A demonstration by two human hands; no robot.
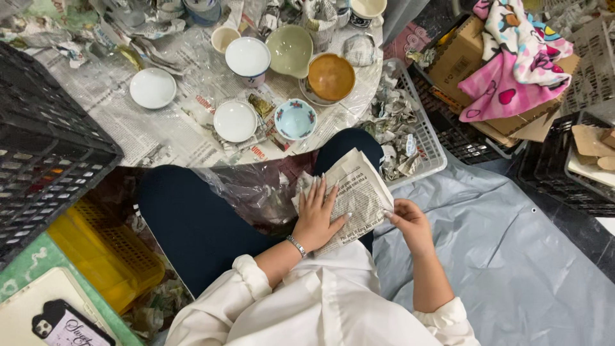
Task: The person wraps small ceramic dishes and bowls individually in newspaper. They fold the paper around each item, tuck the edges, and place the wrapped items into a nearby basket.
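Left hand spread flat, palm down, pressing a sheet of newspaper against the lap; right hand pinching the sheet's right edge between fingertips; ahead (on a paper-covered table) a small blue-lined floral bowl, a white bowl, a brown-glazed bowl.

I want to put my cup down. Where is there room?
Free: the grey plastic sheet right of the right hand, below the white basket. Crowded: the newspaper-covered table with bowls.
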